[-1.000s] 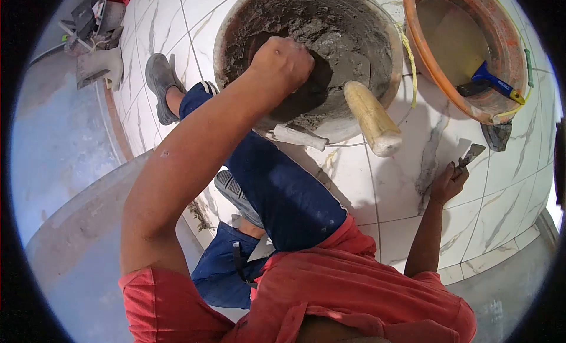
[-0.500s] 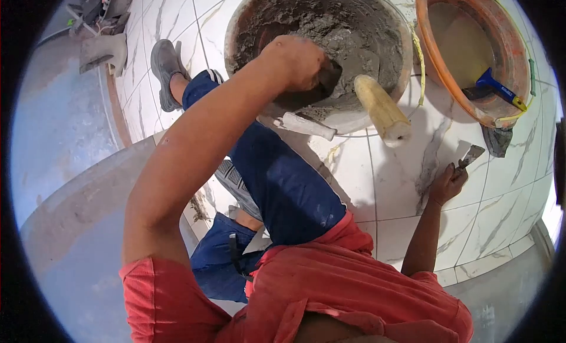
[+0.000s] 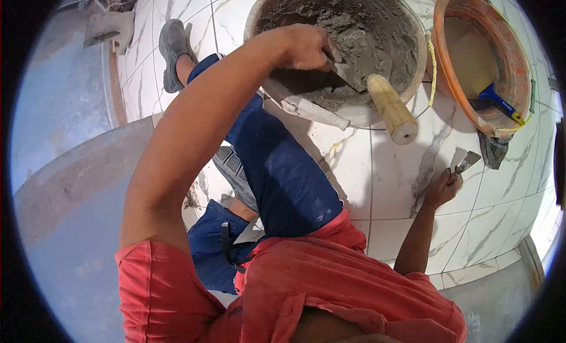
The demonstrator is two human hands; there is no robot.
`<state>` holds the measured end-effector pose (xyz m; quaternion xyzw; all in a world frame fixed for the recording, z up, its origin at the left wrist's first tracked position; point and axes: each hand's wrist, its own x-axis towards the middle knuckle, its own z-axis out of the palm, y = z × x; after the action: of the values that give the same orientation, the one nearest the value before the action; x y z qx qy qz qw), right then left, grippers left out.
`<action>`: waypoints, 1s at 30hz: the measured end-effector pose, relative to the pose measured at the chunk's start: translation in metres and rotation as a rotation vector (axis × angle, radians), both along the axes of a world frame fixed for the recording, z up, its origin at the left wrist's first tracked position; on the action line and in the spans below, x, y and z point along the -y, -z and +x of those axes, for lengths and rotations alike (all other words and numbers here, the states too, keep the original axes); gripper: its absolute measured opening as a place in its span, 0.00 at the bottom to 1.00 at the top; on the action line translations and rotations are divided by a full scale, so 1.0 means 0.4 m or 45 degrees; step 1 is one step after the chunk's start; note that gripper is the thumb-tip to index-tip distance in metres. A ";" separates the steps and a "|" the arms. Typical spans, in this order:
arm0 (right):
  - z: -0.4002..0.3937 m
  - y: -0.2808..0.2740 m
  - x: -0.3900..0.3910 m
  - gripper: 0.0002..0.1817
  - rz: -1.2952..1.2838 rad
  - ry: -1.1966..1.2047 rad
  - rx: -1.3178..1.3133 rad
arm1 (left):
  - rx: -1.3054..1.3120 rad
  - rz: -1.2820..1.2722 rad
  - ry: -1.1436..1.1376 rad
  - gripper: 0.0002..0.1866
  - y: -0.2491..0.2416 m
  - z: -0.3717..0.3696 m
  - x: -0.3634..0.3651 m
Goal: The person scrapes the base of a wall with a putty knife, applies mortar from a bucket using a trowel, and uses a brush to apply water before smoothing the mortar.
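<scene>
A round bucket [image 3: 254, 25] holds wet grey mortar [image 3: 362, 45]. Inside its near left part, my left hand [image 3: 309, 47] is closed around a mortar-coated flat tool [image 3: 349, 73], whose blade lies against the mortar; its handle is hidden by the fingers. Over the tiles to the lower right, my right hand [image 3: 443, 188] grips a small putty knife [image 3: 467, 162], its blade pointing up and right. A thick yellowish cylindrical handle [image 3: 394, 110] leans over the bucket's near rim. Beside it, a whitish, mortar-smeared handle [image 3: 321, 114] rests along the same rim.
An orange bucket [image 3: 439, 30] with cloudy water stands at the upper right, a blue-handled brush [image 3: 501, 103] inside it. A dark crumpled cloth or bag [image 3: 494, 149] lies below. My legs [image 3: 283, 178] are folded near the mortar bucket. Tools and a boot [image 3: 121, 29] lie upper left.
My left hand has turned, and the flat tool now shows a lighter grey face toward the mortar's middle. The view has shifted, so the buckets appear further right and slightly higher.
</scene>
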<state>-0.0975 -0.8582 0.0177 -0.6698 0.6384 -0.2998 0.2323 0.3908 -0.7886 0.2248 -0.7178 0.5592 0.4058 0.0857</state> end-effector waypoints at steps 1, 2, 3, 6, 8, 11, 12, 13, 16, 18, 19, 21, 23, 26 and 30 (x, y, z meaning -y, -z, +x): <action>0.004 -0.002 -0.001 0.20 -0.030 -0.019 -0.001 | -0.018 -0.097 -0.015 0.24 -0.001 0.008 -0.008; 0.007 -0.007 -0.002 0.20 -0.032 -0.021 0.001 | -0.015 -0.098 -0.017 0.24 -0.001 0.015 -0.013; 0.011 -0.014 -0.003 0.21 -0.024 -0.025 -0.009 | -0.047 -0.104 -0.079 0.24 -0.002 0.022 -0.018; 0.020 -0.024 -0.004 0.23 -0.044 -0.042 -0.040 | -0.010 -0.124 -0.097 0.24 -0.015 0.037 -0.034; 0.021 -0.028 -0.003 0.24 -0.072 -0.055 -0.062 | 0.060 -0.139 -0.052 0.24 -0.024 0.048 -0.053; 0.031 -0.040 -0.003 0.26 0.000 -0.019 -0.097 | -0.071 -0.241 -0.120 0.25 -0.058 0.062 -0.091; 0.042 -0.045 -0.002 0.24 0.052 0.046 -0.041 | -0.085 -0.319 -0.140 0.25 -0.072 0.065 -0.109; 0.050 -0.052 -0.003 0.23 0.104 0.107 0.013 | -0.101 -0.395 -0.164 0.25 -0.090 0.066 -0.127; 0.066 -0.065 -0.009 0.23 0.036 0.084 0.000 | -0.136 -0.477 -0.278 0.25 -0.143 0.074 -0.194; 0.071 -0.070 -0.010 0.23 0.006 0.056 0.019 | -0.255 -0.531 -0.441 0.25 -0.185 0.068 -0.255; 0.070 -0.068 -0.011 0.24 -0.010 0.043 0.032 | -0.382 -0.571 -0.589 0.25 -0.202 0.067 -0.291; 0.038 -0.032 0.004 0.24 -0.092 -0.044 0.009 | -0.421 -0.678 -0.698 0.23 -0.234 0.069 -0.379; 0.012 0.010 0.026 0.21 -0.138 -0.031 -0.147 | -0.211 -1.016 -0.727 0.23 -0.226 0.072 -0.487; 0.002 0.016 0.032 0.19 -0.151 -0.094 -0.227 | -0.211 -1.252 -1.128 0.27 -0.196 0.057 -0.682; 0.008 -0.051 -0.012 0.21 -0.171 -0.256 -0.077 | -0.238 -1.448 -1.758 0.27 -0.128 -0.037 -0.915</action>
<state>-0.0942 -0.8535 0.0380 -0.7532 0.5533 -0.2966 0.1964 0.3762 -0.4227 0.2760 -0.7922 0.1243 0.0856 -0.5913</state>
